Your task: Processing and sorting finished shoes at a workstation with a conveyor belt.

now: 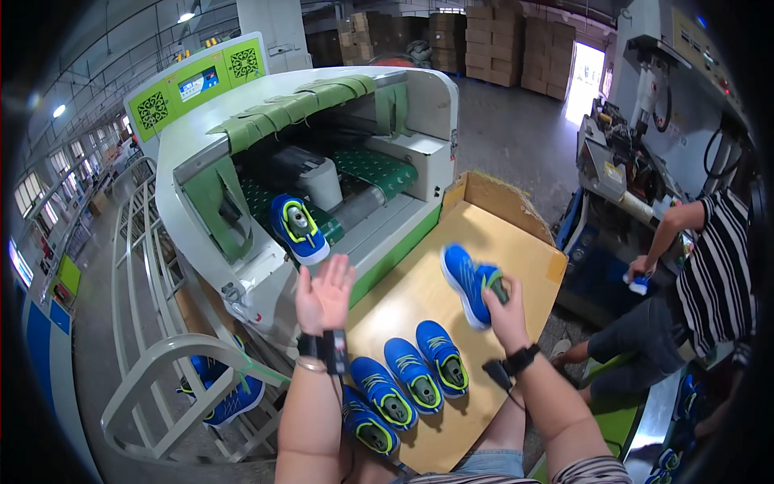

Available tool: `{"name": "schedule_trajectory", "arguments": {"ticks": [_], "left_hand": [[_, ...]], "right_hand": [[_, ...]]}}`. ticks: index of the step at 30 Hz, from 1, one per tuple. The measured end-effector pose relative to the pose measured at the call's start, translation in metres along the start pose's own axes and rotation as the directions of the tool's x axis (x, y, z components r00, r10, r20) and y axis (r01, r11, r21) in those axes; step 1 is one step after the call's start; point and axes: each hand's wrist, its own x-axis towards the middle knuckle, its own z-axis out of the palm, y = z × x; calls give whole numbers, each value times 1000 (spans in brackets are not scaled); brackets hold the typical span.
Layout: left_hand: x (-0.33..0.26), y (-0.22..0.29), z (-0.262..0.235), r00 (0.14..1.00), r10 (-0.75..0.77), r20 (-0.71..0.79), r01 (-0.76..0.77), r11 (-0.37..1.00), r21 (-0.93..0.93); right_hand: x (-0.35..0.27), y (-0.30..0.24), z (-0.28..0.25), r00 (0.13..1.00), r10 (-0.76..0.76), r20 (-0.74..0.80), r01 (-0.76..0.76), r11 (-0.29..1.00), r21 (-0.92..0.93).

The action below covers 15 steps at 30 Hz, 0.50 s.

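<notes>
My left hand (325,292) is open, palm up and fingers spread, just below a blue sneaker (298,229) with a lime-edged collar at the machine's outlet. That shoe tilts toe-down at the end of the green conveyor belt (375,173); whether my fingertips touch it, I cannot tell. My right hand (508,310) grips another blue sneaker (466,284) by its heel end, slightly blurred, over the tan board (500,242). A grey-green last shows inside its collar. Several matching sneakers (413,373) stand in a row on the board, lasts inside them, toes pointing away from me.
A white and green tunnel machine (242,113) stands ahead. Left of it, a metal rail rack (145,355) holds more blue shoes (242,399). At right, a co-worker in a striped shirt (721,266) holds a shoe beside another machine (613,161). Stacked cartons (492,48) are far back.
</notes>
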Motion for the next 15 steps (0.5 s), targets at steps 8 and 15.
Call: {"name": "schedule_trajectory", "arguments": {"ticks": [8,15], "left_hand": [[-103,-75,-12,853,-501,146,30,325,945],[-151,-99,-66,741,-670,47,-504,-508,698]], "right_hand": [[234,-103,178,902,-406,149,430,874,-225],[220,-55,223,920,-62,387,286,780,-557]]}}
